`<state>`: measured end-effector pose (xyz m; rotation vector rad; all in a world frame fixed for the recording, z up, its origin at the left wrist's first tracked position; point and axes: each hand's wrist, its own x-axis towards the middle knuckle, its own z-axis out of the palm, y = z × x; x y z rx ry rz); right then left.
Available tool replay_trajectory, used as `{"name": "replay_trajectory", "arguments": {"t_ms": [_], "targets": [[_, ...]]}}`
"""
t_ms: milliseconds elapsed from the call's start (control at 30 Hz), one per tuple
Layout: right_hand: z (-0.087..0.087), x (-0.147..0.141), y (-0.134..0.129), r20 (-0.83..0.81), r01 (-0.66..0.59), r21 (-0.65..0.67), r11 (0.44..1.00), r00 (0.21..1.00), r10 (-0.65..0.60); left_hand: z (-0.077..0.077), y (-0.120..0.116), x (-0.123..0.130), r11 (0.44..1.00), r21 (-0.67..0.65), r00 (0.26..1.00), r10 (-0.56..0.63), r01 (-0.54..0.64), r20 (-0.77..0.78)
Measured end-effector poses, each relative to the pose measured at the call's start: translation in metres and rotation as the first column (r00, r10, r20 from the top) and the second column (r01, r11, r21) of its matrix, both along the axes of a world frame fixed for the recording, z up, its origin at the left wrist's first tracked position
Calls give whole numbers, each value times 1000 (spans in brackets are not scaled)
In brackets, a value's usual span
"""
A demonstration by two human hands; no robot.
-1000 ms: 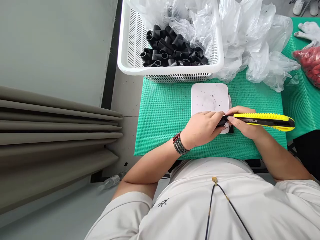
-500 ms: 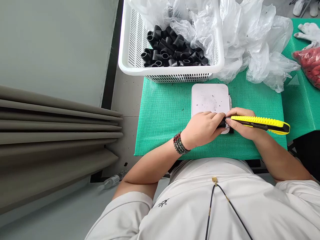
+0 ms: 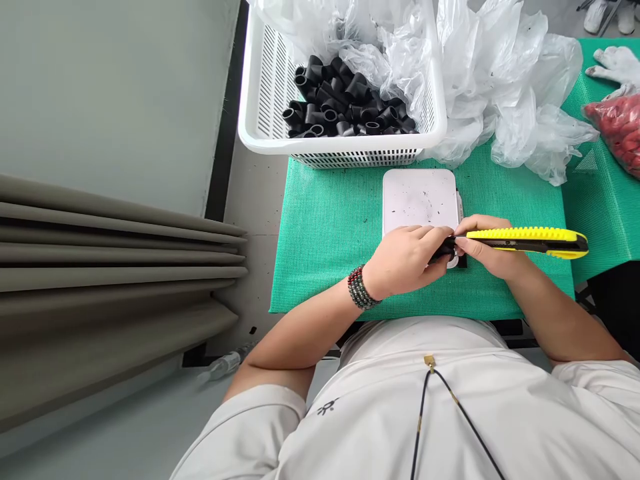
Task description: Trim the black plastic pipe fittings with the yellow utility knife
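Note:
My left hand [image 3: 407, 260], with a beaded bracelet at the wrist, is closed around a black fitting [image 3: 443, 249] that is mostly hidden by my fingers. Just to its right, my right hand [image 3: 487, 250] grips a yellow and black utility knife [image 3: 530, 241], whose handle points right. The front end of the knife meets the black fitting. Both hands are over the near right corner of a white square plate [image 3: 419, 197] dotted with small black scraps.
A white basket [image 3: 345, 143] of black fittings [image 3: 330, 100] and clear plastic bags stands behind the plate. More clear bags [image 3: 515, 93] lie right of it. Farther right are a white glove [image 3: 617, 65] and a bag of red parts [image 3: 617, 127]. Green mesh [image 3: 320, 247] covers the table.
The knife has shifted slightly right, and its handle end has swung a little away from my body. More of the black fitting shows between my hands.

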<state>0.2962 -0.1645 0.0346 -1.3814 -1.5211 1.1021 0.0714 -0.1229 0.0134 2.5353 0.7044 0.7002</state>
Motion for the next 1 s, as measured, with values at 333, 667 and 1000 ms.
{"name": "replay_trajectory", "arguments": {"t_ms": [333, 667, 1000], "targets": [[-7, 4, -1, -178, -8, -88, 996, 984, -8, 2, -1, -1, 1000, -1, 995, 24, -24, 93], [-4, 1, 1, -219, -5, -103, 995, 975, -18, 2, 1, 0, 999, 40, 994, 11, -15, 108], [-7, 3, -2, -129, -22, -55, 998, 992, 15, 5, 1, -4, 988, -148, 994, -25, 40, 102]]}}
